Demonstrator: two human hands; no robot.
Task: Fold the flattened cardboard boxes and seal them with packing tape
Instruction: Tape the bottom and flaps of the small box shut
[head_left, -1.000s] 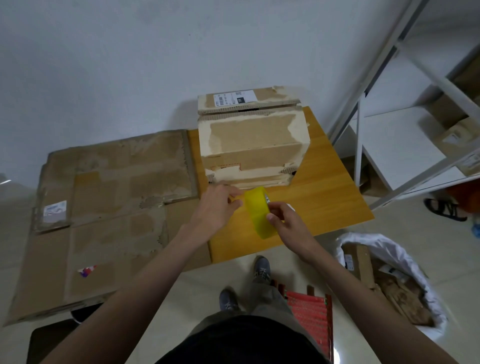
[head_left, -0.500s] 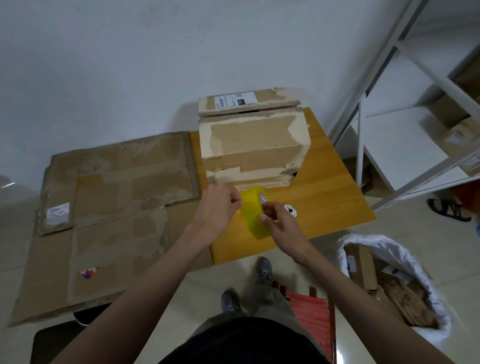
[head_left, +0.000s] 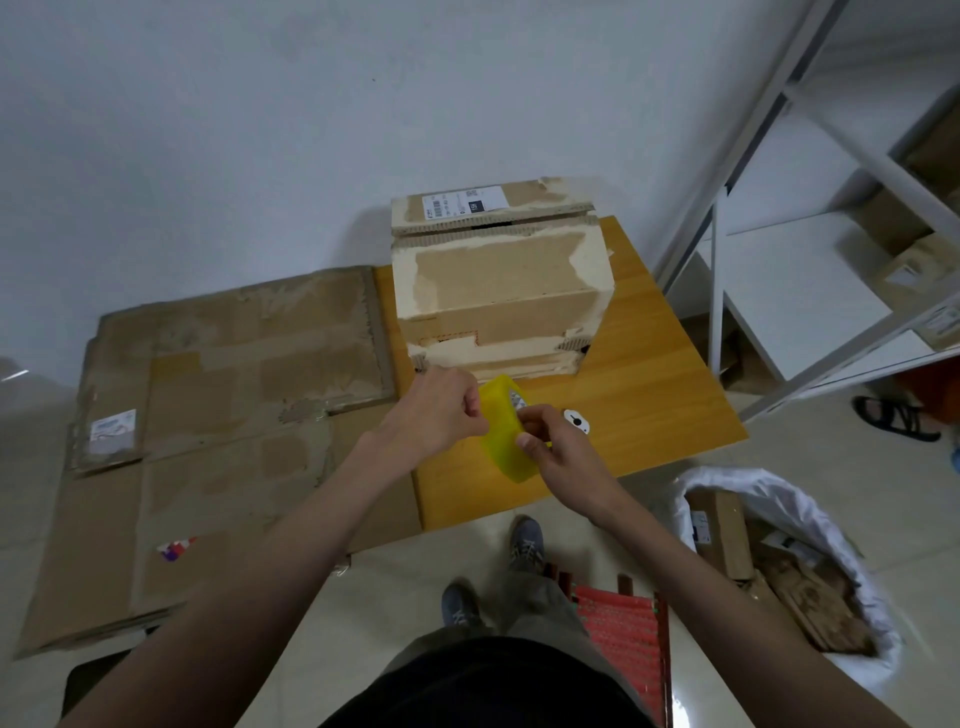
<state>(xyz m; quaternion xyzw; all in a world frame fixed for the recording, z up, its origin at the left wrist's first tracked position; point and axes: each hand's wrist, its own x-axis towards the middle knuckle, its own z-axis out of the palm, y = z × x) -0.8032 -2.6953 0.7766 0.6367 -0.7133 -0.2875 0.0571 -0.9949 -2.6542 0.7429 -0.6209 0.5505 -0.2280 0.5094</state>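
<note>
A folded cardboard box (head_left: 498, 296) stands on the wooden table (head_left: 654, 395), its worn flaps facing me and a label on its far top flap. Just in front of it I hold a yellow roll of packing tape (head_left: 501, 434) above the table. My right hand (head_left: 558, 452) grips the roll from the right side. My left hand (head_left: 441, 410) has its fingers curled and pinches at the roll's left edge. Flattened cardboard boxes (head_left: 218, 415) lie stacked to the left, overlapping the table's left side.
A small white object with a black mark (head_left: 576, 420) lies on the table right of my hands. White metal shelving (head_left: 810, 291) stands at the right. A white bag of cardboard scraps (head_left: 779, 571) sits on the floor; a red item (head_left: 623, 639) is near my feet.
Both hands with the tape roll have stayed in front of the box. My left fingers have curled tighter at the roll's edge, and my right hand has shifted its grip slightly.
</note>
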